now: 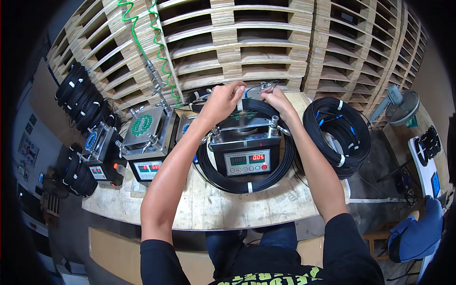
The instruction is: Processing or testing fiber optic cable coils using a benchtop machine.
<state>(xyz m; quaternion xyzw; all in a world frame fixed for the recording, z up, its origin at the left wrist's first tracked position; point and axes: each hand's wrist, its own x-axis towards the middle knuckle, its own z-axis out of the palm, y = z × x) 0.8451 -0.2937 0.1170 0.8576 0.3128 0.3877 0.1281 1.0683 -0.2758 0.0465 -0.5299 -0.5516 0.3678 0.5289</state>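
Observation:
A coil of black cable with white ties lies looped around a polishing machine that has a metal top and a red digital display. Behind the machine's top, my left hand has its thumb and fingers brought together; whatever sits between them is too small to make out. My right hand, a little to its right, is closed in a pinch by a thin dark cable end. Between the hands shows a small blue connector. Both forearms reach over the coil's sides.
Two more polishing machines stand left on the wooden table. Another black cable coil sits right, near a fan. Stacked pallets rise behind; green air hoses hang. Someone in blue is at lower right.

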